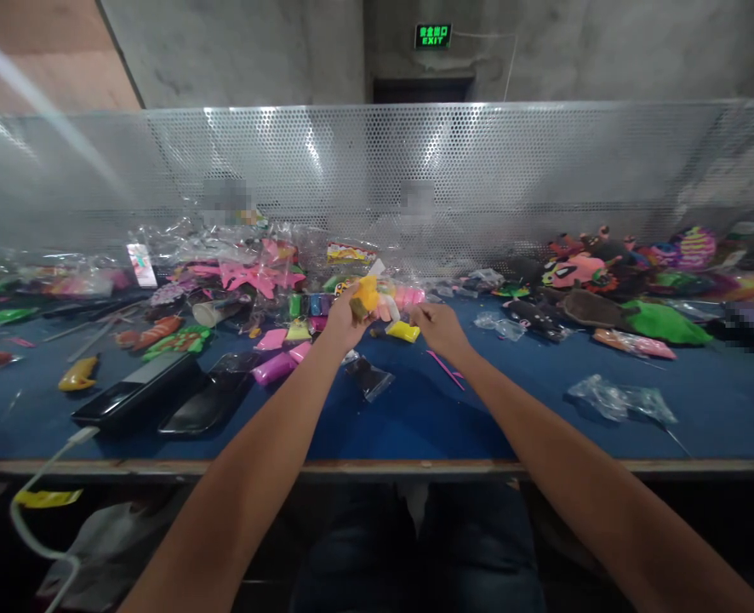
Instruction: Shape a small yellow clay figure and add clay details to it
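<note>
My left hand (346, 313) is closed on a yellow piece (368, 294), held above the middle of the blue table. To its right, my right hand (437, 323) has its fingers curled together; whatever they may hold is too small to make out. A yellow packet (403, 331) lies between the two hands. Below my left hand rests a small clear bag with dark contents (368, 377). A thin pink stick (446, 371) lies just below my right hand. Pink packets (271, 340) and a purple packet (270, 369) are left of my left forearm.
A black power bank (128, 396) with a white cable and a dark phone (208, 404) lie front left. Crumpled clear bags (619, 400) are at the right. Plush pieces (581, 272) and plastic-wrapped items line the back, before a perforated metal screen (351, 162).
</note>
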Demonstrator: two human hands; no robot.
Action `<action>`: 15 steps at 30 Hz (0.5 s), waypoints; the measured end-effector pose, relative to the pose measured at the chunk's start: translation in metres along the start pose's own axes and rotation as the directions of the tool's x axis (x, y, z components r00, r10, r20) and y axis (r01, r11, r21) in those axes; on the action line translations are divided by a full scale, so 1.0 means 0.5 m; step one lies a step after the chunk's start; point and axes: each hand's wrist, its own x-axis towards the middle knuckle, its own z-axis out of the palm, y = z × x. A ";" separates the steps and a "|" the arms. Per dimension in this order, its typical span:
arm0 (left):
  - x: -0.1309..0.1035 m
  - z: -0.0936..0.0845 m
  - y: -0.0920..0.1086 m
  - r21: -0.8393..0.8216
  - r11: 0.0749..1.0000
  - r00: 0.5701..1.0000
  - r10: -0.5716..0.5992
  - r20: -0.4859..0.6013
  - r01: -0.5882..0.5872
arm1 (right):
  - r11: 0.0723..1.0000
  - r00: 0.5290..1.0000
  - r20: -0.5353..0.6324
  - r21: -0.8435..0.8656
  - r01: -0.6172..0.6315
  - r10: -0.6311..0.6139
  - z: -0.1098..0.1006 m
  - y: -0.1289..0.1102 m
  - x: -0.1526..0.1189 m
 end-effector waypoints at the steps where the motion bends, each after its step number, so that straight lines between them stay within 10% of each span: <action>1: 0.002 -0.001 -0.002 0.026 1.000 1.000 0.006 -0.017 -0.006 | 1.000 1.000 -0.014 0.001 0.005 -0.005 -0.002 0.001 0.001; 15: -0.008 0.006 -0.003 0.023 0.999 0.999 -0.029 -0.042 0.030 | 0.992 0.998 -0.036 -0.116 0.049 -0.053 -0.001 -0.001 -0.002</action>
